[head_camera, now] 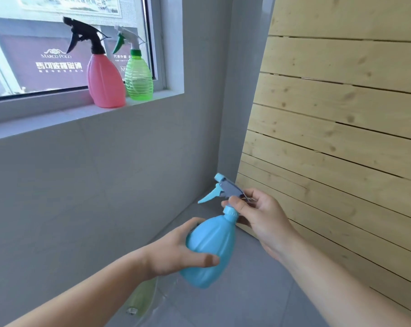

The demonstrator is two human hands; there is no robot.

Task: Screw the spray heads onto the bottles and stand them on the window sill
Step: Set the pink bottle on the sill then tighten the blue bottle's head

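I hold a light blue bottle [208,251] in front of me, tilted with its neck up and to the right. My left hand [176,250] wraps its body. My right hand [262,217] grips the blue and grey spray head [225,188], which sits on the bottle's neck with its trigger pointing left. On the window sill [58,115] stand a pink bottle [105,83] with a black spray head and, to its right, a green bottle [138,80] with a white and green spray head. Both stand upright.
A wooden slatted panel [341,138] leans against the wall on the right. Grey wall fills the space under the sill. On the grey floor below my left forearm lies a pale green translucent object [142,299], partly hidden.
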